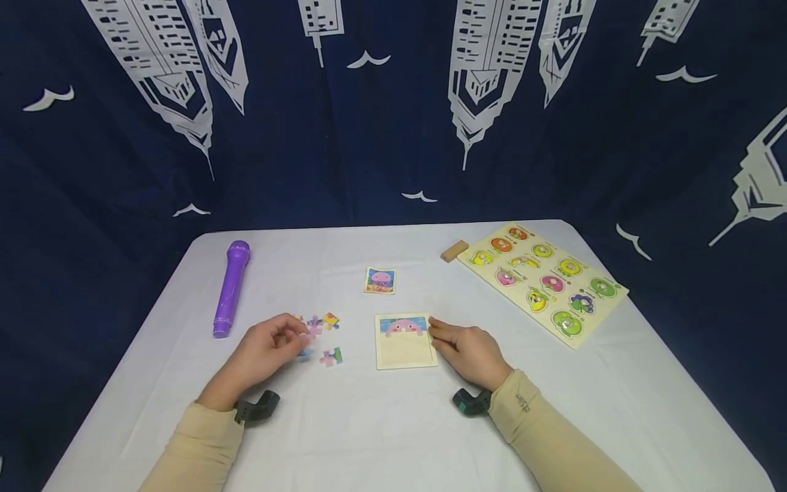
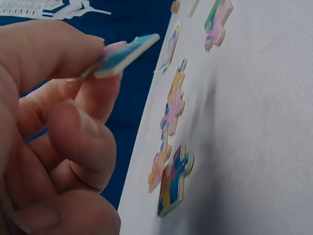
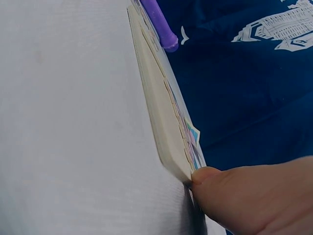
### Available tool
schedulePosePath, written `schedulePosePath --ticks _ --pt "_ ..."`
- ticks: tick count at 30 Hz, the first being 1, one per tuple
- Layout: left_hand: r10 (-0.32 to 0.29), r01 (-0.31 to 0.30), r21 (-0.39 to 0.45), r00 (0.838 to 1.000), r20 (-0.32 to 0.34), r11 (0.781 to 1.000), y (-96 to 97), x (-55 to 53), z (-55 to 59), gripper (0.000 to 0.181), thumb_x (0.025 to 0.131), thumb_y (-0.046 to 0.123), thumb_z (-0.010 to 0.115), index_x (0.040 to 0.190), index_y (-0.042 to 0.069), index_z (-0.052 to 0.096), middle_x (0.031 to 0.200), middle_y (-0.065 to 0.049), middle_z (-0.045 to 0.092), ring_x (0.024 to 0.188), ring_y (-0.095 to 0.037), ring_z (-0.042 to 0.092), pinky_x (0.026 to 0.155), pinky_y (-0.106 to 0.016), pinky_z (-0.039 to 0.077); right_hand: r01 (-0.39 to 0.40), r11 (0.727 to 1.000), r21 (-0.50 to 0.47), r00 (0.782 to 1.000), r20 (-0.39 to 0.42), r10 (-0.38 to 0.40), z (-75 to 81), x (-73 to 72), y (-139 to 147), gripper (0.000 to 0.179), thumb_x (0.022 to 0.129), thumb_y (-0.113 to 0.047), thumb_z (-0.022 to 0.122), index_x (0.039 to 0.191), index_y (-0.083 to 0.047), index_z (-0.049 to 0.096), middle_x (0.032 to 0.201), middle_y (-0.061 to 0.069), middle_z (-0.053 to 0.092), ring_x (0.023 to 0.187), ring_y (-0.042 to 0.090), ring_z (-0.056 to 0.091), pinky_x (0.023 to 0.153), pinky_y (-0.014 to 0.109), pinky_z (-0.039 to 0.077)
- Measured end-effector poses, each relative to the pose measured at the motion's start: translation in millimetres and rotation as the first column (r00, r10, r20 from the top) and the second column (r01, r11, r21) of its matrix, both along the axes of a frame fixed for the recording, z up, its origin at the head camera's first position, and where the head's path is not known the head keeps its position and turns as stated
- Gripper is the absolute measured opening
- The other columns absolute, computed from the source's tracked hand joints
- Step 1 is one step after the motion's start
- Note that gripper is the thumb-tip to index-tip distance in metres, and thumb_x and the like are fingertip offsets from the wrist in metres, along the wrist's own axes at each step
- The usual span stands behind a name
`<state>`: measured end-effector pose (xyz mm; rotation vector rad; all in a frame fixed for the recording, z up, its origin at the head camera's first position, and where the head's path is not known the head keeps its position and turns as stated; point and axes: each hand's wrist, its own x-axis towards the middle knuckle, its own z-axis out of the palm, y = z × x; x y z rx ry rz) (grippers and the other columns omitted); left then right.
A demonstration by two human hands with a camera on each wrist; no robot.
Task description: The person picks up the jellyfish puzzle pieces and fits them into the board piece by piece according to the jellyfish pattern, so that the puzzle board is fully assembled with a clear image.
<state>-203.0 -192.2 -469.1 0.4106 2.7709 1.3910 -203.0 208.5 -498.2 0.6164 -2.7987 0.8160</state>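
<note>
Between thumb and fingertips, my left hand (image 1: 267, 348) pinches a small blue and pink puzzle piece (image 2: 128, 55), raised off the table in the left wrist view. Several loose puzzle pieces (image 1: 330, 357) lie just past those fingers, with pink, yellow, green and blue on them. A square puzzle board (image 1: 406, 353) lies flat in front of me; its top strip shows a pink creature on blue, and the lower part is bare. My right hand (image 1: 472, 354) rests at the board's right edge, fingers extended, the thumb (image 3: 208, 178) touching the rim near a corner.
A small picture card (image 1: 380, 280) of a pink creature lies beyond the board. On the left is a purple microphone-shaped tube (image 1: 231, 290). Back right, a fruit-picture board (image 1: 541, 273) lies beside a small wooden block (image 1: 454, 251). A dark blue curtain (image 1: 344, 150) hangs behind the table.
</note>
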Motion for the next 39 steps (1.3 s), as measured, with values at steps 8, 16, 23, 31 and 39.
schedulePosePath --ticks 8,16,23,31,39 --pt "-0.053 0.035 0.230 0.996 0.073 0.973 20.2 -0.7 5.3 0.019 0.096 0.026 0.075 0.097 0.010 0.064 0.077 -0.002 0.060 0.059 -0.008 0.045 0.052 -0.024 0.040 -0.008 1.000 0.003 1.000 0.013 0.008 -2.8 0.4 -1 0.034 0.098 -0.024 0.072 0.130 -0.014 0.072 0.141 -0.002 0.064 0.124 0.024 0.065 0.098 0.048 0.054" --pt "-0.036 -0.005 0.208 0.981 0.190 0.978 73.6 -9.6 20.4 0.021 0.093 0.030 0.078 0.096 0.012 0.068 0.088 -0.005 0.067 0.068 -0.017 0.054 0.056 -0.030 0.048 0.003 1.000 0.007 1.000 0.001 -0.003 -3.1 0.8 1 0.034 0.097 -0.024 0.073 0.129 -0.014 0.072 0.140 -0.003 0.064 0.123 0.024 0.066 0.097 0.049 0.055" --pt "-0.107 0.077 0.171 0.980 0.171 0.982 124.1 -18.8 19.7 0.015 0.094 0.022 0.076 0.108 0.017 0.073 0.086 -0.013 0.074 0.057 -0.014 0.050 0.053 -0.027 0.039 -0.001 1.000 0.009 1.000 0.007 0.001 -5.0 -0.3 4 0.034 0.097 -0.025 0.072 0.129 -0.015 0.072 0.140 -0.003 0.064 0.122 0.024 0.066 0.097 0.048 0.055" --pt "-0.075 0.061 0.099 0.986 0.148 0.993 167.4 -24.6 10.6 0.012 0.089 0.027 0.079 0.091 0.018 0.071 0.074 -0.001 0.072 0.062 -0.011 0.058 0.058 -0.028 0.044 -0.010 1.000 0.007 1.000 0.002 0.010 -5.0 -1.2 5 0.034 0.098 -0.026 0.071 0.130 -0.015 0.072 0.141 -0.002 0.064 0.123 0.024 0.066 0.097 0.048 0.055" --pt "-0.012 0.014 -0.021 0.995 0.103 1.000 186.2 -28.2 -7.9 0.011 0.091 0.034 0.078 0.088 0.025 0.073 0.072 0.010 0.067 0.064 -0.009 0.059 0.060 -0.030 0.046 -0.039 0.999 0.010 0.999 -0.030 0.040 -2.2 -2.0 6 0.034 0.099 -0.025 0.070 0.131 -0.013 0.072 0.141 -0.001 0.064 0.122 0.024 0.067 0.096 0.047 0.056"
